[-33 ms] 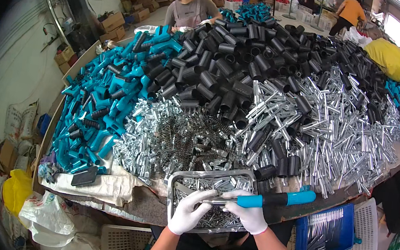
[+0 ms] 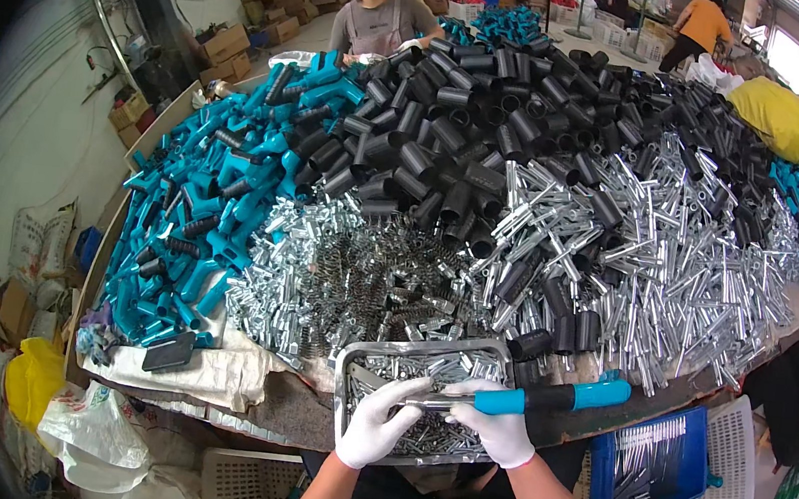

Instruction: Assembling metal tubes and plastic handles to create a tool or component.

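Note:
Both my hands wear white gloves and meet over a metal tray (image 2: 335,413) of small silvery parts. Between them lies a long tool (image 2: 553,399) with a teal-and-black handle and a metal shaft, its handle pointing right. My left hand (image 2: 385,421) is closed at the shaft's left end, thumb and fingers pressed together. My right hand (image 2: 501,435) is closed round the shaft close to the teal collar. A flat grey metal piece (image 2: 365,376) shows left of the left fingers; whether it joins the shaft is hidden.
Beyond the tray lie dark springs (image 2: 381,272), silvery rods (image 2: 664,274), black sleeves (image 2: 531,95) and teal handles (image 2: 217,175). A phone-like dark slab (image 2: 168,352) rests at the left edge. A blue bin (image 2: 660,456) stands low right. A co-worker (image 2: 379,20) is across the table.

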The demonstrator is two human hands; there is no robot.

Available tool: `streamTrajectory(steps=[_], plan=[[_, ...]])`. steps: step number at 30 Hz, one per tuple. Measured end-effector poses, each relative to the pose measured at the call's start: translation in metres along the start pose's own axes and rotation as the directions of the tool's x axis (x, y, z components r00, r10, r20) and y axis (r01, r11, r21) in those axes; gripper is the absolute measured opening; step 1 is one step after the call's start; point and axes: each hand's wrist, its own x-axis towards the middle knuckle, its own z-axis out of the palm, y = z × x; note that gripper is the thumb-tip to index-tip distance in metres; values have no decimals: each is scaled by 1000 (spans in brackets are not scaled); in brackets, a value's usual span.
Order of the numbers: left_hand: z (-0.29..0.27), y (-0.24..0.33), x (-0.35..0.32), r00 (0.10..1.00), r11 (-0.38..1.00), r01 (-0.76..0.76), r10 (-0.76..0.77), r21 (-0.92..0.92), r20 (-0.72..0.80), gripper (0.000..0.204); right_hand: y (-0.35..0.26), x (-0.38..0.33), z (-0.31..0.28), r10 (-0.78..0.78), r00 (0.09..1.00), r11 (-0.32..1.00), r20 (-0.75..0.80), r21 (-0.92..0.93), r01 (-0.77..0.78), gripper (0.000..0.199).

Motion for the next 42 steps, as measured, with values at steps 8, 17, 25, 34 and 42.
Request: streamTrajectory(steps=[8,17,25,34,42], plan=[[-8,4,-1,929,909,364,-338,-203,153,34,-3,-1,1,7,1000,1000,19,13,-7,23],[4,36,11,991,971,-129,130,200,9,42,-2,-2,3,-5,994,999,-111,36,9,23],[0,39,12,989,968,-140,128,210,68,49,-22,-9,12,-39,987,998,-153,44,46,22],[-13,44,9,616,849,487,-165,-207,770,44,-49,-24,6,-39,999,995,17,-89,41,12],[4,63,8,871,974,-124,17,187,491,45,-54,-31,11,-92,992,991,-81,-102,83,7]])
